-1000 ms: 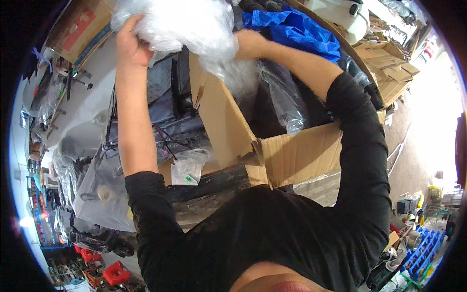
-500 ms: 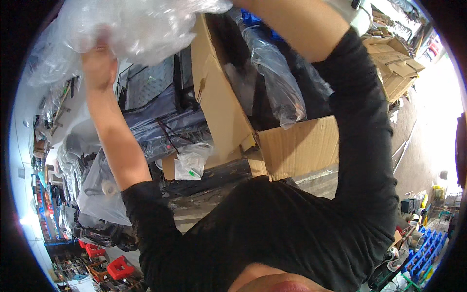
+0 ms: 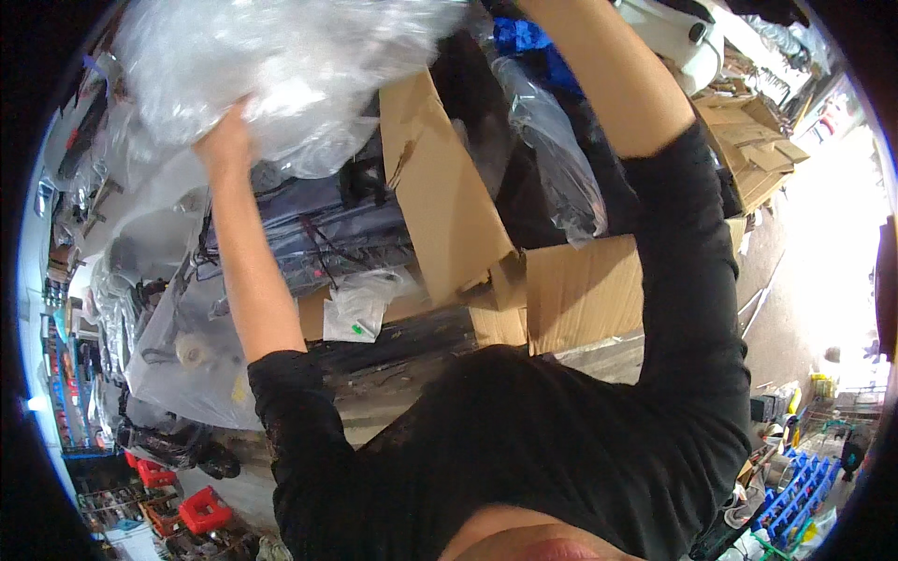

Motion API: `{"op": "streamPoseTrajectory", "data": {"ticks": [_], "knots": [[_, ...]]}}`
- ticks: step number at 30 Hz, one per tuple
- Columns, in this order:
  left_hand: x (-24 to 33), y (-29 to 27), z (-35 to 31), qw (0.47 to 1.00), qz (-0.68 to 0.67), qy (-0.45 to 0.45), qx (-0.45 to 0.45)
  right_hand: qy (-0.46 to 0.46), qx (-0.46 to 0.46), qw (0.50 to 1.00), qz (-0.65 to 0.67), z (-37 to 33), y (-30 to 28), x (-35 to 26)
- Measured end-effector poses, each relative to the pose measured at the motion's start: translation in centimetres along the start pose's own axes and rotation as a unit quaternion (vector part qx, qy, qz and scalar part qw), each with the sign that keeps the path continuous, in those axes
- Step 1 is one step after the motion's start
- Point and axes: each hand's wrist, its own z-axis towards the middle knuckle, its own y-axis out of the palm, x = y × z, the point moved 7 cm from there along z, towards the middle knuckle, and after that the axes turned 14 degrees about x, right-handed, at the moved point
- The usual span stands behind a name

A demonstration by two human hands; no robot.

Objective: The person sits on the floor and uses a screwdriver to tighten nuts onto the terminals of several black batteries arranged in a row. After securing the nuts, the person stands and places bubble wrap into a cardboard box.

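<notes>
A big crumpled bundle of clear plastic sheeting (image 3: pixel 290 75) fills the upper left. My left hand (image 3: pixel 226 145) is closed on its lower edge, with the fingertips partly sunk in the folds. My right forearm (image 3: pixel 617 75) reaches up past the top of the picture, so the right hand itself is out of sight. Between my arms stands an open cardboard box (image 3: pixel 440 187) with its flaps spread. Inside it lies a long dark item in a clear plastic sleeve (image 3: pixel 557 154), with something blue (image 3: pixel 519 35) at the far end.
Left of the box are dark plastic-wrapped goods (image 3: pixel 337 224) and a small white bag (image 3: pixel 355 304). A translucent bag (image 3: pixel 192 374) hangs near my left elbow. Folded cardboard (image 3: pixel 748 150) is stacked at right. Red bins (image 3: pixel 204 510) and a blue rack (image 3: pixel 795 496) sit at the lower corners.
My left hand has moved right and slightly down, and the plastic sheeting has shifted right with it. My right forearm has swung a little to the right, and its hand stays out of view.
</notes>
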Motion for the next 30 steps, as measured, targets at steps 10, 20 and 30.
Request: {"op": "streamPoseTrajectory", "data": {"ticks": [10,20,30], "knots": [[-7.9,-2.4,-2.5,0.846,-0.376,-0.378,0.012,0.186,-0.16,0.753,-0.61,-3.0,-0.9,26.3],[-15.2,-7.3,-9.1,0.856,-0.358,-0.369,0.053,0.254,-0.098,0.713,-0.646,-5.7,-1.1,29.4],[-22.1,-6.5,-7.3,0.983,-0.044,-0.16,-0.081,0.111,0.189,0.832,-0.509,2.2,-4.7,19.1]]}}
